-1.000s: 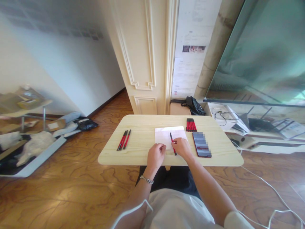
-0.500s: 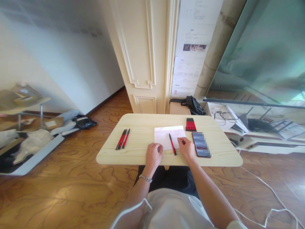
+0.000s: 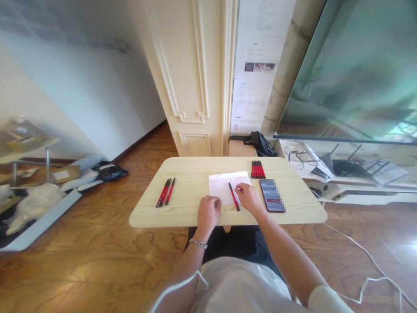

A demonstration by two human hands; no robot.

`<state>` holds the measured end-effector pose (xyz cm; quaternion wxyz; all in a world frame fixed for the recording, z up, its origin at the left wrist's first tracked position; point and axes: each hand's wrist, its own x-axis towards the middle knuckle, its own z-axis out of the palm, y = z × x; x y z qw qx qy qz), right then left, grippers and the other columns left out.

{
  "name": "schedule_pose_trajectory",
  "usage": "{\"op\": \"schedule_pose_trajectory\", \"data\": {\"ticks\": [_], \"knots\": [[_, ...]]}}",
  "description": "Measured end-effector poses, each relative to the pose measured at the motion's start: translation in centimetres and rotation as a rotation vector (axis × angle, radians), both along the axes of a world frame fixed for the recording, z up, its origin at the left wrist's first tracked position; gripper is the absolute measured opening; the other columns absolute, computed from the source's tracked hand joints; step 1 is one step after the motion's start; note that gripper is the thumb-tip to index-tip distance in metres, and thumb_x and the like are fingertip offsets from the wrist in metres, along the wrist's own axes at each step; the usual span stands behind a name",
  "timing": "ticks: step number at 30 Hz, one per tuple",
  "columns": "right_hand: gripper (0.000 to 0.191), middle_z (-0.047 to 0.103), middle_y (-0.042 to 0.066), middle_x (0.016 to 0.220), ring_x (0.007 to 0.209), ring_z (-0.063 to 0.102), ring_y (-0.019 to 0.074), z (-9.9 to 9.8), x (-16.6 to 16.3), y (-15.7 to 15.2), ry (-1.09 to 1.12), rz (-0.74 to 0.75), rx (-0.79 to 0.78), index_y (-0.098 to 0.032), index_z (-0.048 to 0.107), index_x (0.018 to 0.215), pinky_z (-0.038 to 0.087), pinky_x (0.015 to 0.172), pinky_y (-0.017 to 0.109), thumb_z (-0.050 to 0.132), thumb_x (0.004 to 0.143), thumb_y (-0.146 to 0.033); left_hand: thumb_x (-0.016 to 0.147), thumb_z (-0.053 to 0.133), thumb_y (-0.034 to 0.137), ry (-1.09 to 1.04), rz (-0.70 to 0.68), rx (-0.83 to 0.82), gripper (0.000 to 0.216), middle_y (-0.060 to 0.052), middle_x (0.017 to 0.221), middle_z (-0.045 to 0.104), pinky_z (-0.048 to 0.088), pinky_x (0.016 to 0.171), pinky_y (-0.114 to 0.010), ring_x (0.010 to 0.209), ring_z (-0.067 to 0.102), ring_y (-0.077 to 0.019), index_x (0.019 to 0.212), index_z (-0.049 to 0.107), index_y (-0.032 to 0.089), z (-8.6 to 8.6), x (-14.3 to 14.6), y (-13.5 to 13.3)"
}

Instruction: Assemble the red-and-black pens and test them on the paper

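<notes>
We see one red-and-black pen (image 3: 233, 196) lying slantwise on a single white sheet (image 3: 220, 186), between the two hands. The right hand (image 3: 249, 198) rests just beside it with its fingers loosely bent, gripping nothing. The left hand (image 3: 208, 211) sits half curled on the sheet's near edge, also holding nothing. Three more pens (image 3: 165, 198) lie together to the left. A tight row of pens (image 3: 257, 169) lies at the far right, too close to count. One phone (image 3: 272, 195) lies right of the sheet. All rest on a pale wooden table (image 3: 189, 174) over a wood floor (image 3: 97, 243), with a cream panelled door (image 3: 192, 87) behind.
</notes>
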<state>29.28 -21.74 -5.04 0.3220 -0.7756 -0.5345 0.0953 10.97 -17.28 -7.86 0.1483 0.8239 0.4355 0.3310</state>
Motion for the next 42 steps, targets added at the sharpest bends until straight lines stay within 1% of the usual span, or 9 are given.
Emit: {"op": "schedule_pose_trajectory", "data": {"ticks": [8,14,18,21,25,29,33,38,42], "knots": [[0.047,0.068,0.017,0.097,0.091,0.063,0.0261,0.2,-0.8,3.6,-0.16,-0.034,-0.29,-0.014,0.063,0.102,0.041,0.073,0.031,0.054,0.082,-0.056,0.085,0.052,0.022,0.002,-0.007,0.019,0.018,-0.008,0.079,0.062,0.042,0.081,-0.035,0.081,0.056,-0.0207,0.08,0.069,0.019,-0.1,-0.1,-0.1],[0.037,0.068,0.018,0.098,0.089,0.064,0.0258,-0.4,-1.0,4.0,-0.161,-0.067,-0.364,-0.014,0.066,0.095,0.04,0.069,0.029,0.054,0.083,-0.047,0.085,0.052,0.02,0.016,-0.013,0.028,0.018,-0.008,0.078,0.061,0.041,0.08,-0.036,0.08,0.054,-0.0216,0.079,0.069,0.018,-0.2,-0.1,-0.1],[0.033,0.069,0.013,0.082,0.08,0.063,0.0226,-0.2,-0.4,3.6,-0.017,-0.007,-0.265,-0.015,0.067,0.077,0.038,0.066,0.028,0.052,0.084,-0.044,0.084,0.053,0.022,-0.061,-0.012,0.004,0.018,-0.008,0.077,0.062,0.041,0.08,-0.036,0.08,0.055,-0.0223,0.077,0.069,0.018,0.1,-0.1,-0.2],[0.038,0.064,0.006,0.067,0.068,0.059,0.0178,-0.1,-0.5,2.6,0.274,0.084,-0.104,-0.016,0.066,0.071,0.037,0.061,0.026,0.048,0.085,-0.047,0.086,0.053,0.03,-0.192,-0.017,-0.068,0.019,-0.008,0.081,0.065,0.041,0.08,-0.035,0.08,0.057,-0.0223,0.082,0.069,0.019,1.1,0.0,-1.0],[0.035,0.062,0.002,0.071,0.064,0.054,0.0135,0.1,-1.9,0.7,0.772,0.198,0.098,-0.016,0.066,0.081,0.039,0.057,0.024,0.054,0.081,-0.05,0.088,0.05,0.043,-0.433,-0.156,-0.389,0.029,-0.006,0.08,0.067,0.043,0.07,-0.03,0.072,0.059,-0.0197,0.087,0.067,0.02,2.5,1.1,-2.4],[0.036,0.05,-0.003,0.055,0.048,0.043,0.0098,0.3,-3.2,-0.5,1.062,0.266,0.12,-0.016,0.065,0.083,0.036,0.047,0.023,0.059,0.077,-0.051,0.085,0.051,0.053,-0.74,-0.298,-0.747,0.04,-0.005,0.067,0.062,0.044,0.061,-0.027,0.063,0.059,-0.0165,0.075,0.062,0.016,2.7,3.0,-3.3],[0.035,0.058,-0.001,0.066,0.056,0.049,0.0112,0.5,-3.4,-0.4,1.023,0.18,0.236,-0.017,0.066,0.083,0.04,0.052,0.024,0.062,0.075,-0.05,0.079,0.06,0.053,-0.898,-0.224,-0.917,0.038,0.0,0.06,0.057,0.043,0.051,-0.024,0.052,0.055,-0.0128,0.082,0.061,0.015,2.1,4.0,-3.7],[0.038,0.063,0.002,0.068,0.056,0.052,0.0124,1.1,-3.8,0.2,0.825,0.011,0.322,-0.016,0.064,0.078,0.04,0.051,0.024,0.06,0.076,-0.054,0.073,0.068,0.047,-0.858,-0.095,-0.821,0.033,0.003,0.054,0.056,0.034,0.042,-0.021,0.043,0.048,-0.0093,0.082,0.061,0.016,2.1,4.3,-4.3],[0.039,0.063,0.003,0.064,0.057,0.054,0.0135,1.2,-4.6,0.4,0.732,-0.05,0.34,-0.016,0.063,0.069,0.04,0.053,0.025,0.057,0.079,-0.053,0.076,0.065,0.047,-0.903,-0.099,-0.806,0.032,0.005,0.047,0.047,0.025,0.04,-0.02,0.039,0.038,-0.0064,0.071,0.059,0.016,2.2,4.6,-4.9]]}}
